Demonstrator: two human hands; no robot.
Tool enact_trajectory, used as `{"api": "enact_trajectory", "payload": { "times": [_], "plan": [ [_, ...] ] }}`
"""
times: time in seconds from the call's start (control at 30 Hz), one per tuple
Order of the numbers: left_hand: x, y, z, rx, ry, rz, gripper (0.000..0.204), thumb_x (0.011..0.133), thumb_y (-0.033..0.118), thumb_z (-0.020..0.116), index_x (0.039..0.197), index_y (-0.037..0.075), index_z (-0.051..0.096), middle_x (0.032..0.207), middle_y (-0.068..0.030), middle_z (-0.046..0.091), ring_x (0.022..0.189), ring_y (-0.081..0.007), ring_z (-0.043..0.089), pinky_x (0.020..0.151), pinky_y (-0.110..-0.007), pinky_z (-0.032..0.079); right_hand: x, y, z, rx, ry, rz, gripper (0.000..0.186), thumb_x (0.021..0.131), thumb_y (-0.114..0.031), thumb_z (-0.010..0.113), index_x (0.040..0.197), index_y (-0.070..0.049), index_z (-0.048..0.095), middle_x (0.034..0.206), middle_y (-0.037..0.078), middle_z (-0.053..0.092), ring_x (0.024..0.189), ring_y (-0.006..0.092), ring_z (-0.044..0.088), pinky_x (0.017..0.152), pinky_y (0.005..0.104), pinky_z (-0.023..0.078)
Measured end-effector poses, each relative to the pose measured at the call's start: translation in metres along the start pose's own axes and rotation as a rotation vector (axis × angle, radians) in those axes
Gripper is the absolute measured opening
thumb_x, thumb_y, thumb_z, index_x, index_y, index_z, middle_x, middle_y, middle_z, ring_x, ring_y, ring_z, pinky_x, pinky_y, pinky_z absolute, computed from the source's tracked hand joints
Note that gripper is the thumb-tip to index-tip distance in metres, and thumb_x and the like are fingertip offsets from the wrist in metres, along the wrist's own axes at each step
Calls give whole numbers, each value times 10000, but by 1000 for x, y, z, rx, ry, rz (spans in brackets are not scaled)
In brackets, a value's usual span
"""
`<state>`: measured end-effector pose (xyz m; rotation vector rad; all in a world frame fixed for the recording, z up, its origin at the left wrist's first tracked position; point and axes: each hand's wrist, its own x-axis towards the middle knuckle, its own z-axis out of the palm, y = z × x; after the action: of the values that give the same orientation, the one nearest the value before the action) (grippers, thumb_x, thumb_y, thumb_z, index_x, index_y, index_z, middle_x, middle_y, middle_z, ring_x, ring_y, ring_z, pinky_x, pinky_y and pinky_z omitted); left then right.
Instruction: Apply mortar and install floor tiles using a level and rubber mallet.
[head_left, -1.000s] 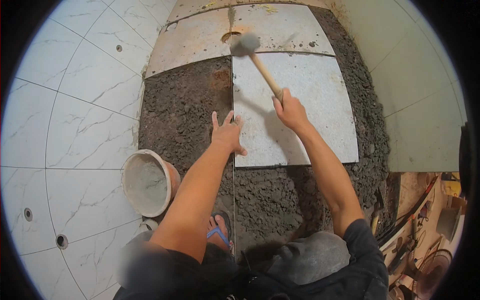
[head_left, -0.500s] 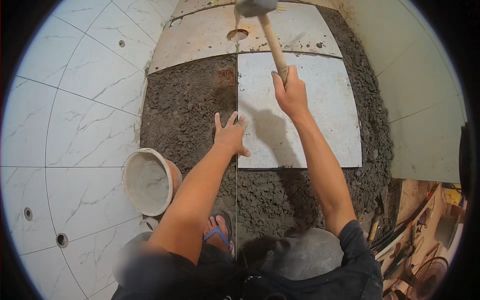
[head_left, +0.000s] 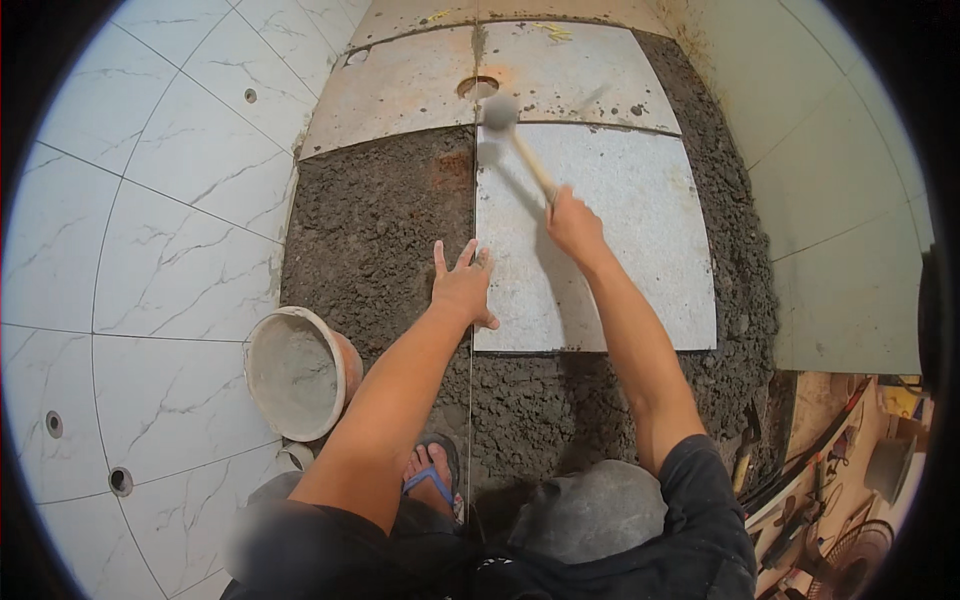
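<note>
My right hand [head_left: 577,226] is closed around the wooden handle of a mallet [head_left: 535,163]. The mallet's dark head is slightly blurred, low over the far left corner of a light grey floor tile [head_left: 630,235]; I cannot tell whether it touches. That tile lies on dark, crumbly mortar [head_left: 365,215]. At its left edge is my left hand [head_left: 463,292], with fingers spread and nothing held. A thin taut string [head_left: 472,400] runs away from me along the same edge, close to that hand.
A round bucket [head_left: 255,375] with grey residue stands at the left against the marbled wall tiles [head_left: 190,260]. Beyond the mortar are dusty laid tiles [head_left: 400,95] with a round hole. Tools and a fan [head_left: 860,560] lie at the lower right. My sandaled foot [head_left: 432,478] is near the string.
The mallet has come down and nearer, from over the far tiles to the light tile's far left corner. My right hand has lowered with it; my left hand stays at the tile's edge.
</note>
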<state>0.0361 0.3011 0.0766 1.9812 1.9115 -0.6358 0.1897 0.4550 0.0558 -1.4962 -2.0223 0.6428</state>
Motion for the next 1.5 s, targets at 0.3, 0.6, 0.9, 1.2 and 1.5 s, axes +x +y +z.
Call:
{"api": "enact_trajectory", "payload": {
  "times": [0.3, 0.6, 0.9, 1.2, 1.5],
  "plan": [
    [0, 8, 1, 31, 34, 15, 1237, 602, 564, 892, 1567, 59, 306, 1641, -112, 315, 1561, -257, 157, 1174, -714, -15, 1, 23, -7, -197, -307, 135, 282, 913, -141, 549, 1105, 34, 657, 1023, 237, 729, 995, 416, 707, 849, 524, 555],
    [5, 20, -1, 55, -23, -2, 1197, 578, 536, 918, 1513, 7, 390, 1605, -136, 370, 1551, -251, 178, 1190, -679, 6, -196, 60, -96, 622, -429, 609, 439, 953, -356, 583, 931, 79, 635, 661, 134, 635, 462, 246, 622, 399, 408, 487],
    [46, 65, -55, 304, -409, -74, 751, 757, 448, 797, 1410, 144, 583, 1440, -125, 579, 1300, -283, 572, 1184, -662, 146, -441, 85, -155, 240, -751, 585, 415, 973, -415, 620, 1114, -25, 604, 731, 128, 665, 697, 283, 688, 630, 472, 523],
    [78, 126, 47, -184, 433, 375, 775, 970, 461, 557, 1576, 54, 299, 1637, -229, 262, 1526, -408, 207, 1181, -600, 206, -487, 159, -311, 24, 694, 709, 289, 874, -231, 656, 1075, -24, 646, 964, 214, 653, 928, 365, 659, 797, 452, 526],
    [-17, 234, 26, -739, 214, 832, 267, 999, 272, 576, 1120, 99, 739, 1114, -154, 736, 1130, -310, 673, 1045, -423, 471, -519, 387, -397, -555, 503, 1217, 643, 764, -360, 813, 1213, 60, 623, 1186, 332, 650, 1133, 459, 632, 959, 492, 492]
  ]
}}
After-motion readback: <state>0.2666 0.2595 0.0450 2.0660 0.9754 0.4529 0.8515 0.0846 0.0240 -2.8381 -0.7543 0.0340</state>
